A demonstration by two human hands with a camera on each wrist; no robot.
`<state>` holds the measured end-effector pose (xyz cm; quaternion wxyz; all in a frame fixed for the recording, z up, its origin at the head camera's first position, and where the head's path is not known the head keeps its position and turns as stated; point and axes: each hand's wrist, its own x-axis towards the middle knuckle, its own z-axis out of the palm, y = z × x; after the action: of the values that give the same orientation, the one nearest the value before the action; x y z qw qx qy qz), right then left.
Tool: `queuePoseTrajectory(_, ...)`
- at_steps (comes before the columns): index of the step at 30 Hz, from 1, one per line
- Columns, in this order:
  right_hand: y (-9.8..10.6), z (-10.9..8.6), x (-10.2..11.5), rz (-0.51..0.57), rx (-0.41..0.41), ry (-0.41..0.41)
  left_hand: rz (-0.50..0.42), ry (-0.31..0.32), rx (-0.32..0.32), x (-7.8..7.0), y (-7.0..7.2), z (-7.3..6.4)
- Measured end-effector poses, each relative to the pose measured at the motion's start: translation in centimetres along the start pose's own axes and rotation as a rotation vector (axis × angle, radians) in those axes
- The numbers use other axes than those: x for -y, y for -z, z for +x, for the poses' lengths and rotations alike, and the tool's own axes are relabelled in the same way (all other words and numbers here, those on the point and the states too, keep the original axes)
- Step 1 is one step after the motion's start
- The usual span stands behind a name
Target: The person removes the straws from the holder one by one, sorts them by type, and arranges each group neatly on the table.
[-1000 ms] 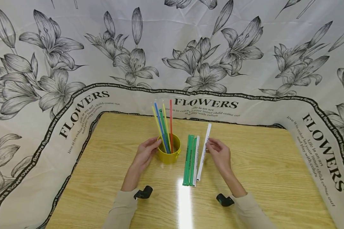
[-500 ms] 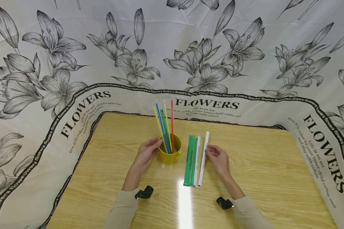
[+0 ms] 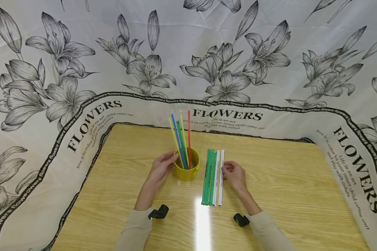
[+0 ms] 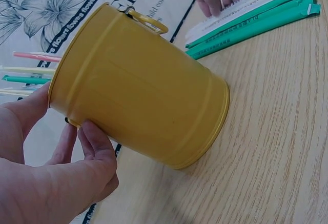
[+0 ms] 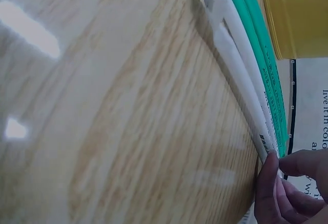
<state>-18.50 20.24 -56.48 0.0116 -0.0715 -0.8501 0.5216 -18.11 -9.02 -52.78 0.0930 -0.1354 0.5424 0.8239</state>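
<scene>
White lettered packet point(image 3: 221, 191) slid leftward, right grip point(image 3: 235, 176) pinching it, left grip point(image 3: 159, 168) holding bucket point(image 4: 138, 93).

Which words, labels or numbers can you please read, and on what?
"FLOWERS": white floral cloth backdrop
"flowers", repeated: backdrop's black border
"Life is an art": backdrop
"live it in color let your inner child come out": backdrop
"and play with colors": backdrop
Long green packets, long white packets: too small to read

The yellow bucket point(image 4: 138, 90) at the left hand point(image 3: 159, 169) looks like smooth painted metal, its straws point(image 3: 189, 139) plastic. The white packet point(image 5: 234, 67) in the right hand point(image 3: 235, 175) resembles paper. Beneath, the wood-grained table point(image 3: 286, 181) is glossy; beyond hangs creased cloth point(image 3: 172, 38).
</scene>
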Motion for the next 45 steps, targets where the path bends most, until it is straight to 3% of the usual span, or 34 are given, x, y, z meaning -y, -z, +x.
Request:
queuePoseTrajectory(9, 0.0, 0.1, 0.3, -0.124, -0.027, 0.070, -0.008, 0.005, 0.007, 0.1, 0.0, -0.1)
queuePoseTrajectory(15, 0.3, 0.4, 1.8, -0.160, -0.070, 0.127, -0.012, 0.009, 0.005, 0.1, 0.0, -0.1)
queuePoseTrajectory(32, 0.1, 0.7, 8.1, -0.050, -0.033, 0.236, -0.028, 0.010, 0.006, -0.1, 0.1, 0.0)
queuePoseTrajectory(45, -1.7, 0.4, 11.6, 0.032, -0.068, 0.369, -0.024, -0.001, 0.023, 0.0, 0.0, 0.0)
